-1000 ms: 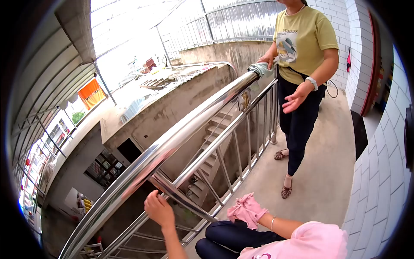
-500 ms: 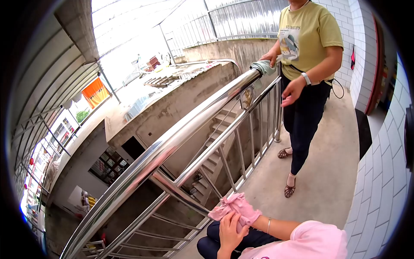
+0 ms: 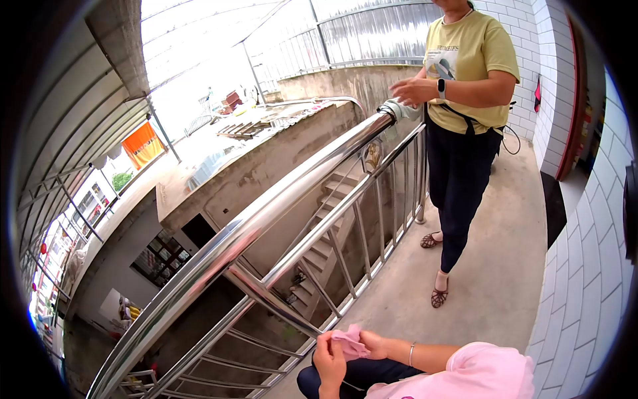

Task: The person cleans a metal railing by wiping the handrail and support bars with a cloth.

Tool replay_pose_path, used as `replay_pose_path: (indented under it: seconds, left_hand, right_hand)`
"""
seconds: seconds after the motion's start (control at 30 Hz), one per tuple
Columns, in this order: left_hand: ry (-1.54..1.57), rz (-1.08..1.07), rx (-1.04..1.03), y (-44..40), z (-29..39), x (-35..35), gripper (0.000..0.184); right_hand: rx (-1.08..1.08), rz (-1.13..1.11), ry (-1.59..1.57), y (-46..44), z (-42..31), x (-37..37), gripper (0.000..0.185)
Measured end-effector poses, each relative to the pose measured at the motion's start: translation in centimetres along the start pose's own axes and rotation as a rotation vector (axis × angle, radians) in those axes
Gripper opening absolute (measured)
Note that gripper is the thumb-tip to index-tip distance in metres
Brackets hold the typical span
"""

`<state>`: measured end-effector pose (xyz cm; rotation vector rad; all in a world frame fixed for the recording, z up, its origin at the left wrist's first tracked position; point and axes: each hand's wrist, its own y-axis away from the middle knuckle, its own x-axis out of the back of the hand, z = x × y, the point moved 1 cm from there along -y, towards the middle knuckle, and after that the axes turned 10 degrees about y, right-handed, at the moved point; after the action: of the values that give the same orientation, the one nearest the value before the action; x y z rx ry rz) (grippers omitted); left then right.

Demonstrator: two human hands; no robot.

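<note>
Low in the head view, a crumpled pink cloth (image 3: 350, 340) is stretched between my two hands above my dark-trousered knees. My left hand (image 3: 328, 360) pinches its left edge, with the fingers bent. At the other side my right hand (image 3: 376, 345), below a thin bracelet, grips the cloth; some of its fingers are hidden. Just beyond them stands the polished metal railing (image 3: 229, 241), which neither hand touches. Farther along, a grey-green cloth (image 3: 401, 110) lies over the top rail, beside the hands of another person.
That person (image 3: 458, 133), in a yellow shirt and dark trousers, stands on the concrete walkway (image 3: 392, 302). A white tiled wall (image 3: 578, 299) runs along the right. Past the railing the ground drops to a lower yard with concrete stairs (image 3: 319, 256).
The pink cloth has come off my right hand's fingers and now hangs between both hands, slightly lower. The other person's lowered hand has risen to the other one above the rail.
</note>
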<state>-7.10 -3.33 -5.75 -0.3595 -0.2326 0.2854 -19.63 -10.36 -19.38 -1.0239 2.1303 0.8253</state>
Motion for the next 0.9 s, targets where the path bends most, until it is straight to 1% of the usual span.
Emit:
replay_pose_path:
  seconds: [0.03, 0.07, 0.1, 0.13, 0.17, 0.23, 0.27, 0.3, 0.37, 0.4, 0.43, 0.47, 0.5, 0.53, 0.57, 0.6, 0.67, 0.73, 0.8, 0.83, 0.87, 0.9]
  left_hand:
    - [0.048, 0.049, 0.051, -0.2, 0.1, 0.2, 0.014]
    - [0.034, 0.045, 0.102, -0.3, 0.7, 0.5, 0.017]
    - [0.033, 0.044, 0.1, -0.5, 0.4, 0.7, 0.017]
    - [0.056, 0.067, 0.085, -0.6, -0.2, 0.8, 0.017]
    - [0.079, 0.091, 0.07, -0.7, -0.3, 0.9, 0.018]
    - [0.099, 0.09, 0.08, -0.7, -0.1, 0.8, 0.019]
    - [0.108, 0.077, 0.102, -0.7, 0.6, 0.7, 0.019]
    - [0.118, 0.065, 0.123, -0.8, 1.0, 0.6, 0.019]
    - [0.137, 0.061, 0.118, -0.7, 0.5, 0.2, 0.018]
    - [0.156, 0.056, 0.115, -0.5, 0.4, 0.0, 0.018]
    - [0.157, 0.056, 0.116, -0.4, 0.3, 0.0, 0.018]
    - [0.088, 0.024, 0.066, -0.5, 0.9, -0.1, 0.018]
    - [0.018, -0.007, 0.015, -0.7, 1.3, -0.2, 0.018]
    - [-0.014, -0.001, -0.03, -0.7, 1.4, -0.4, 0.017]
    - [-0.014, 0.0, -0.03, -0.7, 1.5, -0.4, 0.017]
    - [-0.022, -0.001, -0.047, -0.7, 1.7, -0.4, 0.017]
    - [-0.029, -0.003, -0.065, -0.7, 1.8, -0.5, 0.016]
    - [-0.019, -0.001, -0.035, -0.6, 1.7, -0.5, 0.017]
    - [0.006, -0.011, -0.008, -0.6, 2.4, -0.6, 0.017]
    - [0.031, -0.021, 0.018, -0.5, 2.9, -0.6, 0.017]
    - [0.032, -0.019, 0.017, -0.3, 3.3, -0.6, 0.017]
    - [0.05, -0.06, 0.058, -0.1, 3.7, -0.6, 0.017]
  right_hand:
    - [0.001, 0.001, 0.0, -0.3, 0.5, 0.4, 0.037]
    - [-0.065, 0.102, 0.107, 0.4, -0.5, -1.8, 0.038]
    - [-0.13, 0.202, 0.215, 0.9, -1.3, -3.0, 0.04]
    - [-0.15, 0.164, 0.251, 0.9, -1.4, -2.9, 0.046]
    - [-0.149, 0.162, 0.251, 0.7, -1.0, -2.5, 0.046]
    - [-0.014, 0.284, 0.532, 0.2, 0.2, -1.5, 0.046]
    - [-0.039, 0.352, 0.612, 0.3, 0.2, -1.4, 0.044]
    - [-0.038, 0.352, 0.612, 0.4, 0.2, -1.3, 0.044]
    - [-0.026, 0.336, 0.618, 0.8, 0.1, -1.5, 0.035]
    - [-0.028, 0.336, 0.618, 1.1, 0.0, -1.7, 0.035]
    - [-0.017, 0.202, 0.517, 1.4, -0.2, -2.1, 0.033]
    - [-0.005, 0.069, 0.415, 1.5, -0.3, -2.3, 0.03]
    - [-0.005, 0.069, 0.416, 1.3, 0.2, -1.6, 0.03]
    - [0.023, -0.013, 0.517, 0.7, 1.1, -0.4, 0.031]
    - [0.051, -0.097, 0.617, 0.7, 1.0, -0.7, 0.032]
    - [0.065, -0.007, 0.674, 1.1, 1.3, -0.8, 0.037]
    - [0.041, -0.037, 0.697, 1.2, 1.1, -1.1, 0.035]
    - [0.016, -0.066, 0.719, 1.3, 0.8, -1.4, 0.034]
    - [0.031, -0.037, 0.649, 1.4, 0.5, -1.6, 0.028]
    - [0.03, -0.037, 0.65, 1.4, 0.5, -1.7, 0.028]
    - [-0.023, -0.032, 0.562, 1.4, 0.5, -1.8, 0.027]
    - [-0.074, -0.027, 0.475, 1.4, 0.5, -1.8, 0.025]
